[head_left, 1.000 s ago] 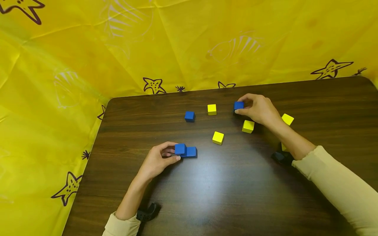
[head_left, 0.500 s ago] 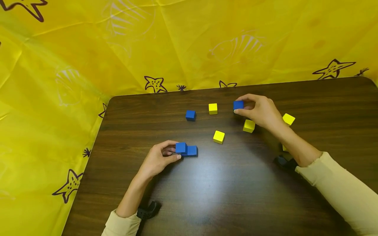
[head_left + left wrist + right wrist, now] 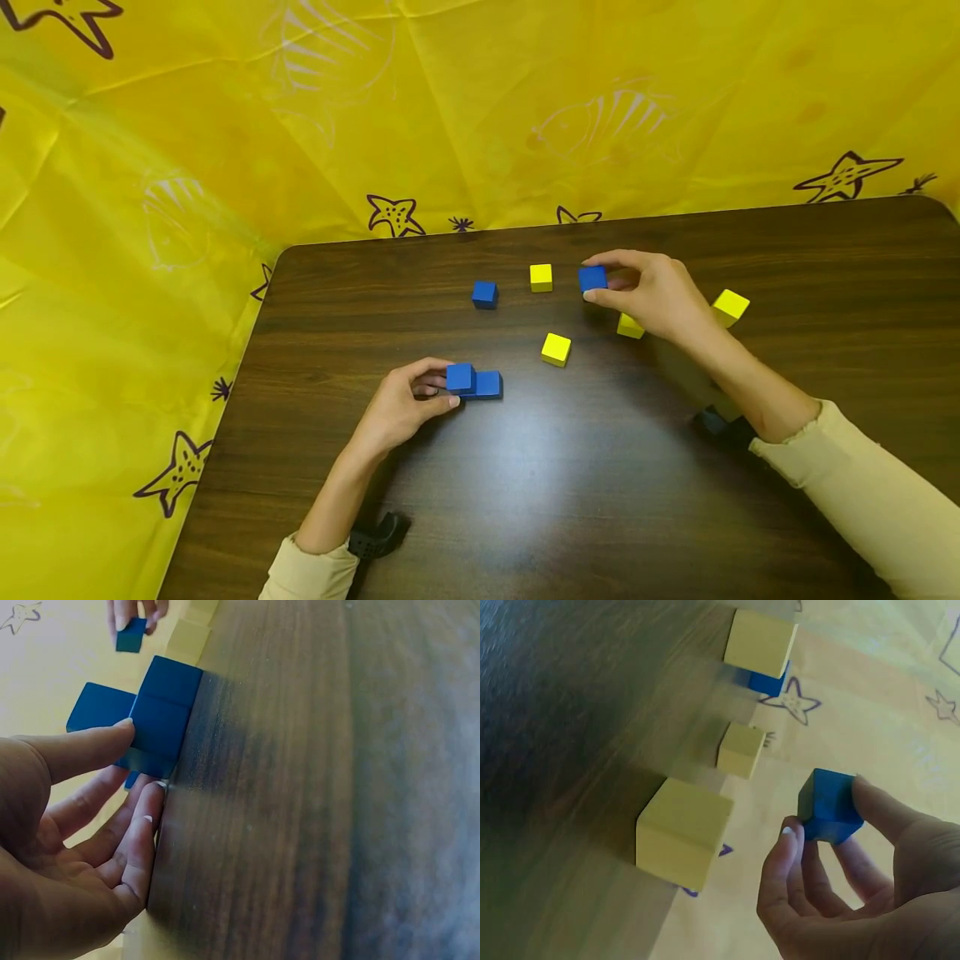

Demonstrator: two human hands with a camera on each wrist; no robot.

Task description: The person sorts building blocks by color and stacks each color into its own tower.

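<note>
Thumb and fingers of my left hand [image 3: 401, 408] grip a small blue block structure at its left end. Two blue cubes sit side by side on the table, the right one [image 3: 489, 384] fully seen from above, and an upper blue cube [image 3: 460, 377] rests on the left one. In the left wrist view the thumb presses a lower blue cube [image 3: 159, 724]; the far fingertips are partly hidden. My right hand [image 3: 656, 296] pinches another blue cube [image 3: 592, 279] between thumb and fingers, held above the table in the right wrist view [image 3: 829, 805].
A single blue cube [image 3: 484, 295] lies toward the back, beside a yellow cube [image 3: 541, 277]. Another yellow cube [image 3: 556, 350] stands between the hands. One yellow cube [image 3: 631, 326] is partly covered by the right hand, and another [image 3: 731, 307] lies beyond the right forearm. Yellow cloth [image 3: 480, 108] hangs behind the table.
My right hand has shifted slightly left and nearer with its blue cube, now covering more of the yellow cube below it. The left hand stays in place at the blue cubes.
</note>
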